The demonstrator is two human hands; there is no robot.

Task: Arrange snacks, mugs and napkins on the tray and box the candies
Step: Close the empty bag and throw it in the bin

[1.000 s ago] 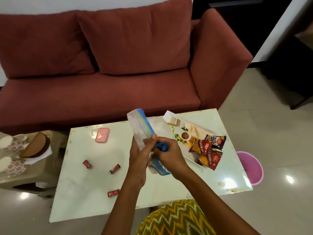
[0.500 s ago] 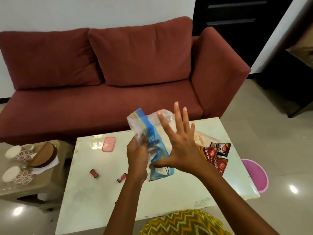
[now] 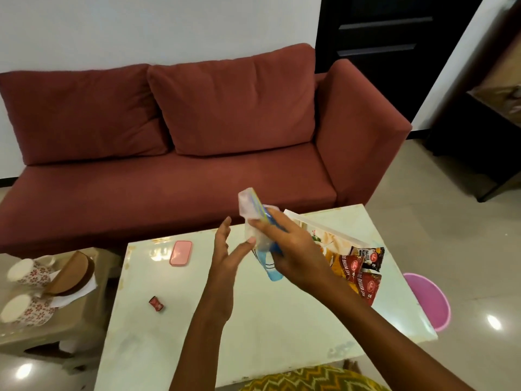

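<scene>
My right hand (image 3: 296,249) grips a clear zip bag (image 3: 253,210) with a blue strip, held up over the middle of the pale table (image 3: 253,320). My left hand (image 3: 224,258) is next to it with fingers apart, its thumb tip against the bag's lower part. A white floral tray (image 3: 324,230) lies on the table's right side, partly behind my right hand, with red and black snack packets (image 3: 363,272) on it. One red candy (image 3: 156,303) lies on the table's left. Two floral mugs (image 3: 21,270) (image 3: 17,310) stand on a low stool at the far left.
A pink flat case (image 3: 181,253) lies at the table's far left. A brown curved holder with white napkins (image 3: 72,275) sits next to the mugs. A red sofa (image 3: 197,153) is behind the table. A pink bin (image 3: 428,300) stands on the floor to the right.
The bag passed from my left hand to my right hand. My left hand let go and opened. The view tilted upward, showing more sofa and wall.
</scene>
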